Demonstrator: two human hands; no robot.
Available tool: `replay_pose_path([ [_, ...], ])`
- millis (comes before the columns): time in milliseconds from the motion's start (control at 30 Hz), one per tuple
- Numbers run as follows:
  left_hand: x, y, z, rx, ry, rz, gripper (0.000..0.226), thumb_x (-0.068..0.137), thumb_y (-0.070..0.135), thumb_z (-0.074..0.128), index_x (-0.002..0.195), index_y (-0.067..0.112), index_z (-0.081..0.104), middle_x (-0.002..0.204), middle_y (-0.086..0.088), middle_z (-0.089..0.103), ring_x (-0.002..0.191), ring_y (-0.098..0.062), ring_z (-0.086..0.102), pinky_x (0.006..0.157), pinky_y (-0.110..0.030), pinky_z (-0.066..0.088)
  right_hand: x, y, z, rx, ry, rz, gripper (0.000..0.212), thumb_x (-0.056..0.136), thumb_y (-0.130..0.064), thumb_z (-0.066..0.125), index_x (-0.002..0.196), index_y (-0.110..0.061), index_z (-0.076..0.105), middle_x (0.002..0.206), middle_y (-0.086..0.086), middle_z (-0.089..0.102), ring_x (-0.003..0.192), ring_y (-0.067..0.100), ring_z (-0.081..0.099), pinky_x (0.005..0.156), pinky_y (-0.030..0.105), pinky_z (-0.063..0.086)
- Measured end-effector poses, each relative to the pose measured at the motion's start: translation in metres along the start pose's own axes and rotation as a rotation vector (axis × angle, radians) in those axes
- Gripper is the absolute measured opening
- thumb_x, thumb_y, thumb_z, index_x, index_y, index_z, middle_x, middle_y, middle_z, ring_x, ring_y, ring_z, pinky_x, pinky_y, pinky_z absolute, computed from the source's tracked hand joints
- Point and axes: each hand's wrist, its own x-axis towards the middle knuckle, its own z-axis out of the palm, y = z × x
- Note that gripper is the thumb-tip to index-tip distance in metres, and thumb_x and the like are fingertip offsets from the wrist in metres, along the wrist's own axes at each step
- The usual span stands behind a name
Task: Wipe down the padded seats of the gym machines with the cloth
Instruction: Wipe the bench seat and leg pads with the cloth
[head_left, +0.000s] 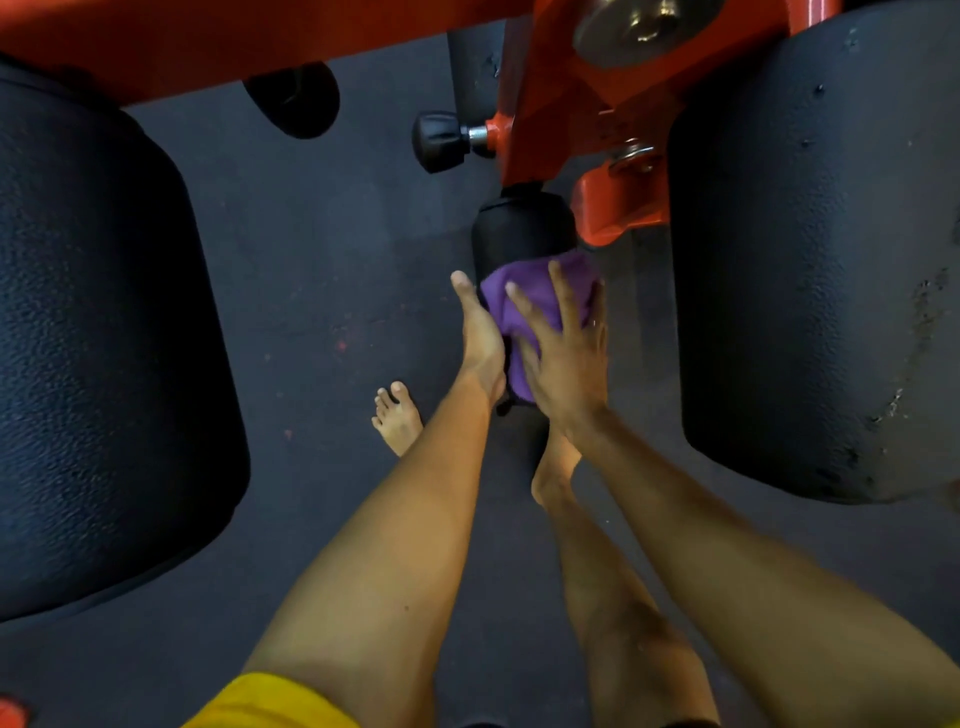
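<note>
A purple cloth (535, 283) is draped over the near end of a small black padded roller (522, 228), low on the orange machine frame (550, 104). My right hand (569, 364) lies on top of the cloth with its fingers spread and pressing down. Against the cloth's left side is my left hand (482, 338), seen edge-on. One digit lies straight along the cloth and the other fingers are hidden beneath it. Two large black padded seats flank the hands, one on the left (104, 338) and one on the right (810, 260).
A black adjustment knob (441, 140) sticks out of the frame above the roller. My bare feet (397, 421) stand on the dark rubber floor (322, 291) under my arms. The right pad's surface is chipped and worn.
</note>
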Motion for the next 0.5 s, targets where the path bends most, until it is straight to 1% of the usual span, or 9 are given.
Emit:
replay_pose_path([
  [67, 0.012, -0.017, 0.001, -0.027, 0.009, 0.009, 0.097, 0.080, 0.095, 0.024, 0.140, 0.026, 0.058, 0.144, -0.007, 0.059, 0.133, -0.018, 0.055, 0.115, -0.043, 0.040, 0.031, -0.011, -0.004, 0.048, 0.042, 0.083, 0.059, 0.097, -0.035, 0.059, 0.154, -0.039, 0.041, 0.168, 0.005, 0.024, 0.146, 0.056, 0.021, 0.114, 0.066, 0.034],
  [133, 0.035, -0.052, -0.002, -0.023, 0.087, 0.030, 0.107, 0.064, 0.105, 0.032, 0.147, 0.041, 0.048, 0.155, 0.005, 0.048, 0.143, -0.011, 0.042, 0.121, -0.044, 0.030, 0.061, -0.021, -0.012, 0.070, 0.075, 0.126, 0.056, 0.099, -0.037, 0.057, 0.153, -0.039, 0.042, 0.167, 0.004, 0.028, 0.147, 0.054, 0.023, 0.115, 0.062, 0.034],
  [167, 0.046, -0.065, -0.003, -0.013, 0.095, 0.048, 0.108, 0.062, 0.107, 0.033, 0.150, 0.044, 0.043, 0.159, 0.010, 0.041, 0.147, -0.007, 0.034, 0.123, -0.044, 0.023, 0.074, -0.025, -0.016, 0.078, 0.060, 0.134, 0.054, 0.101, -0.040, 0.054, 0.154, -0.039, 0.042, 0.167, 0.004, 0.027, 0.148, 0.053, 0.021, 0.118, 0.061, 0.031],
  [233, 0.027, -0.053, 0.001, 0.034, 0.050, 0.066, 0.111, 0.064, 0.106, 0.030, 0.155, 0.042, 0.033, 0.165, 0.013, 0.028, 0.152, -0.003, 0.021, 0.126, -0.041, 0.014, 0.090, -0.025, -0.019, 0.066, 0.025, 0.119, 0.054, 0.101, -0.047, 0.044, 0.154, -0.039, 0.041, 0.167, 0.004, 0.027, 0.150, 0.050, 0.021, 0.120, 0.059, 0.026],
  [267, 0.010, -0.037, 0.003, 0.051, 0.033, 0.082, 0.113, 0.066, 0.105, 0.029, 0.157, 0.038, 0.031, 0.165, 0.010, 0.028, 0.152, -0.004, 0.021, 0.126, -0.039, 0.014, 0.088, -0.021, -0.019, 0.048, 0.035, 0.102, 0.055, 0.100, -0.048, 0.040, 0.154, -0.038, 0.042, 0.166, 0.005, 0.030, 0.149, 0.050, 0.024, 0.119, 0.060, 0.028],
  [333, -0.008, -0.015, 0.006, 0.045, -0.023, 0.102, 0.111, 0.071, 0.101, 0.030, 0.155, 0.029, 0.038, 0.158, 0.001, 0.044, 0.146, -0.012, 0.037, 0.123, -0.041, 0.026, 0.065, -0.013, -0.014, 0.010, 0.067, 0.031, 0.056, 0.097, -0.043, 0.043, 0.153, -0.036, 0.044, 0.165, 0.006, 0.033, 0.147, 0.050, 0.029, 0.116, 0.062, 0.034],
  [400, -0.012, 0.001, 0.006, 0.039, -0.043, 0.076, 0.098, 0.081, 0.093, 0.027, 0.140, 0.020, 0.057, 0.134, -0.004, 0.066, 0.129, -0.019, 0.058, 0.119, -0.042, 0.036, 0.020, -0.003, -0.006, -0.017, 0.041, -0.029, 0.061, 0.096, -0.032, 0.055, 0.155, -0.038, 0.040, 0.167, 0.004, 0.028, 0.149, 0.050, 0.024, 0.115, 0.062, 0.036],
  [467, 0.000, 0.009, 0.002, 0.022, 0.012, 0.072, 0.085, 0.094, 0.081, 0.016, 0.120, 0.018, 0.067, 0.113, -0.006, 0.075, 0.117, -0.022, 0.066, 0.116, -0.042, 0.041, -0.024, 0.006, -0.001, -0.032, -0.020, -0.026, 0.074, 0.095, -0.027, 0.062, 0.158, -0.045, 0.026, 0.170, 0.000, 0.017, 0.152, 0.048, 0.015, 0.112, 0.063, 0.039],
  [500, 0.004, 0.013, 0.000, 0.041, 0.029, 0.075, 0.083, 0.097, 0.076, 0.011, 0.120, 0.018, 0.066, 0.113, -0.008, 0.075, 0.117, -0.024, 0.066, 0.115, -0.044, 0.042, -0.038, 0.008, 0.001, -0.051, -0.038, -0.018, 0.081, 0.096, -0.027, 0.064, 0.159, -0.049, 0.017, 0.171, -0.003, 0.012, 0.153, 0.046, 0.012, 0.110, 0.063, 0.042],
])
